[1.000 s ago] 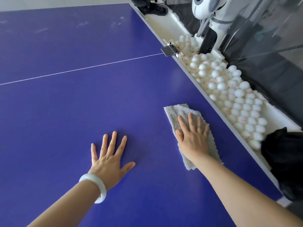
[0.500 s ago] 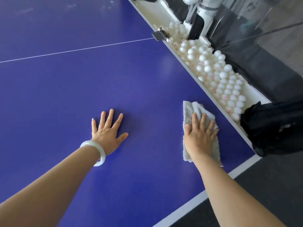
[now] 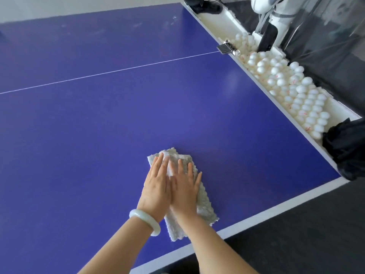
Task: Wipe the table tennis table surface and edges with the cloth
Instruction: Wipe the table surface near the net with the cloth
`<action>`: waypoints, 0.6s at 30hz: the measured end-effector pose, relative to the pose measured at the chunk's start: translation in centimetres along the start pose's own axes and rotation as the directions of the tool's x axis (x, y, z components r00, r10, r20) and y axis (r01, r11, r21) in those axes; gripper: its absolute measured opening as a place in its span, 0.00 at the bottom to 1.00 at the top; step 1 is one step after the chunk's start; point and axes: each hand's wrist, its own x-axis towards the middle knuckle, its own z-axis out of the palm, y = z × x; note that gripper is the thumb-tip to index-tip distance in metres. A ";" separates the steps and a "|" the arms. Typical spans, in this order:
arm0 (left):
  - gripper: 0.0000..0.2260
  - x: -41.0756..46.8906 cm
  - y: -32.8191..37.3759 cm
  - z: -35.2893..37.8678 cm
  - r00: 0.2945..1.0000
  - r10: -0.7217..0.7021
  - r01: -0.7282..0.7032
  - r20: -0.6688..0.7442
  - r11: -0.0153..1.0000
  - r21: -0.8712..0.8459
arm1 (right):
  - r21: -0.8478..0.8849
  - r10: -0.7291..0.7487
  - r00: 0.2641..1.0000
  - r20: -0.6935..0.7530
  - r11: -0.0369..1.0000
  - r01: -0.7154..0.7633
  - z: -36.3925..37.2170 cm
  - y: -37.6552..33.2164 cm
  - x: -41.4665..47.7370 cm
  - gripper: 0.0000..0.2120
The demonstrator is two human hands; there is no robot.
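A grey-white folded cloth [image 3: 205, 204] lies flat on the blue table tennis table [image 3: 98, 135], close to its near white edge line. My left hand [image 3: 157, 184], with a pale bangle on the wrist, presses flat on the cloth's left part with straight fingers. Beside it and touching it, my right hand [image 3: 184, 189] also lies flat on the cloth, fingers straight and pointing away from me. The cloth's far end and right and near edges show around the hands.
A white trough [image 3: 339, 109] along the table's right side holds several white balls [image 3: 292, 86]. A black fabric bundle [image 3: 347, 147] sits at its near end. A white machine [image 3: 274, 22] stands behind it. A metal clamp [image 3: 227, 48] sits where the thin white line meets the edge. Dark floor lies below.
My left hand has come off the bare table and moved right onto the cloth beside my right hand. The cloth has moved left, away from the trough.
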 end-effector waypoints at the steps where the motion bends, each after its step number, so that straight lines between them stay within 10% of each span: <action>1: 0.24 -1.0 -0.4 -0.1 1.000 -0.029 0.029 -0.010 1.000 -0.006 | 0.172 0.054 0.998 -0.029 0.984 -0.048 -0.8 -0.1 0.3 0.24; 7: 0.29 -2.0 1.1 4.3 0.998 0.061 -0.063 0.018 0.931 0.359 | 0.565 0.272 0.953 -0.130 0.810 -0.154 -5.1 1.2 -1.0 0.23; 10: 0.33 -0.4 0.8 6.0 0.975 -0.164 0.077 0.148 0.881 0.468 | 0.555 0.299 0.954 -0.037 0.800 -0.229 -4.6 2.3 -1.4 0.22; 18: 0.33 -1.1 -3.0 5.0 0.986 -0.114 0.037 0.121 0.860 0.510 | 0.373 -0.044 0.999 0.000 0.927 0.041 -2.0 -2.5 3.2 0.20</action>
